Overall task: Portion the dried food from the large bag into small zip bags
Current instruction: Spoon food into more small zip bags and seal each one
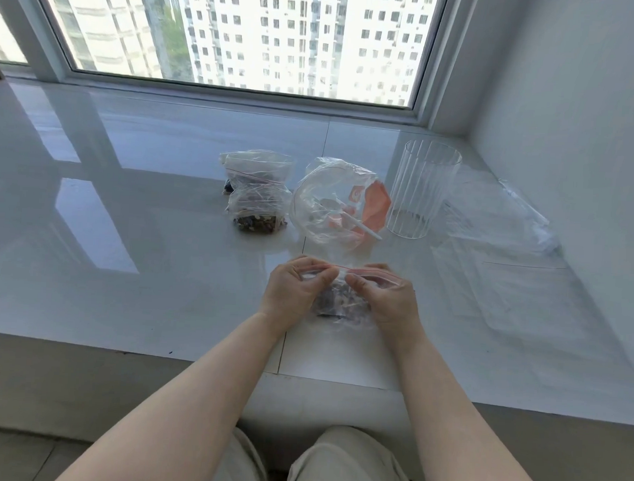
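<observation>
Now, left to right:

Left hand: the left hand is seen pinching the left end of the red zip strip, fingers curled on it.

Bag in hand: the small clear zip bag with dark dried pieces is held between both hands, low over the glossy white worktop near its front edge.

Right hand: the right hand is pinched on the right part of the same strip.

Risk: the seal may be left partly open if the strip is not pressed along its middle; pieces could then be spilled when the bag is laid down.

Filled bags: two small clear zip bags of dried food are stacked further back, left of centre.

Large bag: the large clear bag with orange print lies open-mouthed just behind the hands, nearly emptied by the look of it.

Obstacles: a ribbed clear glass tumbler stands just right of the large bag; loose clear plastic sheets are spread at the far right.
</observation>
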